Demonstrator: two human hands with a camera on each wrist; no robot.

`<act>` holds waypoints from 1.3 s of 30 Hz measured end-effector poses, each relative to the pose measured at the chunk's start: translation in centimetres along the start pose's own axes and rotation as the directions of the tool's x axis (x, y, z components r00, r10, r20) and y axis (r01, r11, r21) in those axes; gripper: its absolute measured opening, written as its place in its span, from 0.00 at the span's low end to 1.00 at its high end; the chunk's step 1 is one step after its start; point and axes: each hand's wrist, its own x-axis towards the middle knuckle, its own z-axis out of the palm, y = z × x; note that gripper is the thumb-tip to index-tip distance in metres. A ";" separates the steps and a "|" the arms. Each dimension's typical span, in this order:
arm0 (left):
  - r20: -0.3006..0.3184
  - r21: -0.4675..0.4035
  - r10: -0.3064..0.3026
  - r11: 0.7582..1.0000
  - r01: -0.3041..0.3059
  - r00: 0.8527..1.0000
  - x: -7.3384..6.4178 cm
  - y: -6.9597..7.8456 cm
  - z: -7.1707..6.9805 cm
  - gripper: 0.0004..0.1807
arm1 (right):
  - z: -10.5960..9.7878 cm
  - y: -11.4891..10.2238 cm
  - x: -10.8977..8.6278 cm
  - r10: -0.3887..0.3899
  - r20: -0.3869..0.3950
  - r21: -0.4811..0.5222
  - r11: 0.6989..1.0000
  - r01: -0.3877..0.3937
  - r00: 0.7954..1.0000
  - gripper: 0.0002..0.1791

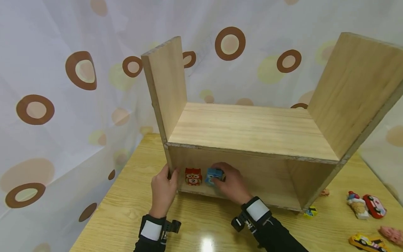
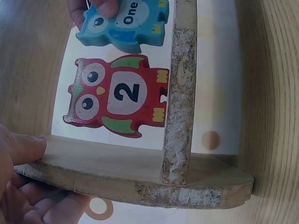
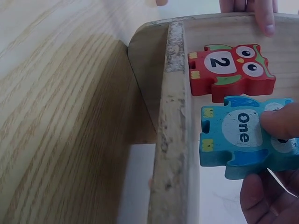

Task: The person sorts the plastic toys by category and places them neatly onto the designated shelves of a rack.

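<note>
My right hand (image 1: pixel 234 184) pinches a blue wooden owl block (image 3: pixel 240 133) marked "One" between thumb and fingers. It holds the block upright by the head, close over the lower board of a wooden shelf (image 1: pixel 252 127). Beside it, toward the left side panel, stands a red owl block (image 2: pixel 126 93) with a "2" on its belly. My left hand (image 1: pixel 164 191) grips that panel's front edge, thumb (image 2: pixel 28 147) on the inner face and the fingers around the outside.
On the table (image 1: pixel 126 210) to the right of the shelf lie a red toy car (image 1: pixel 374 206), an ice-cream-like toy (image 1: pixel 358 205), a yellow toy vehicle (image 1: pixel 366 242) and a pink toy (image 1: pixel 391 233). A small yellow toy (image 1: pixel 310 212) sits by the shelf's right corner. Behind hangs a patterned cloth (image 1: pixel 230 77).
</note>
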 end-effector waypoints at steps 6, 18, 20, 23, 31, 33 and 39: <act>-0.010 -0.006 0.009 1.000 -0.009 1.000 0.0 0.1 0.1 0.15 | 0.4 -0.1 0.2 0.014 0.017 0.009 1.000 -0.014 1.000 0.19; -0.015 -0.004 0.011 1.000 -0.011 1.000 -0.1 0.0 0.0 0.15 | 0.8 0.1 0.1 0.013 0.034 -0.006 1.000 -0.013 0.999 0.20; -0.012 -0.004 0.013 1.000 -0.013 1.000 -0.1 0.0 0.0 0.15 | 0.8 0.2 0.0 0.015 0.036 0.003 1.000 -0.015 0.999 0.20; -0.010 -0.004 0.020 1.000 -0.020 1.000 0.0 0.0 0.1 0.15 | 0.6 0.6 -0.1 0.011 0.032 0.013 1.000 -0.011 0.999 0.21; -0.010 0.001 0.035 0.999 -0.035 0.999 0.0 0.0 0.3 0.14 | -0.6 1.8 -1.8 -0.056 -0.056 -0.020 0.998 0.055 0.997 0.25; -0.012 0.004 0.034 0.999 -0.034 0.999 -0.1 0.1 0.3 0.15 | -1.0 1.9 -2.6 -0.093 -0.087 -0.055 0.995 0.088 0.992 0.26; -0.028 0.010 0.030 1.000 -0.029 0.999 -0.1 -0.1 0.2 0.14 | -2.6 2.0 -5.1 -0.173 -0.181 -0.198 0.971 0.136 0.968 0.26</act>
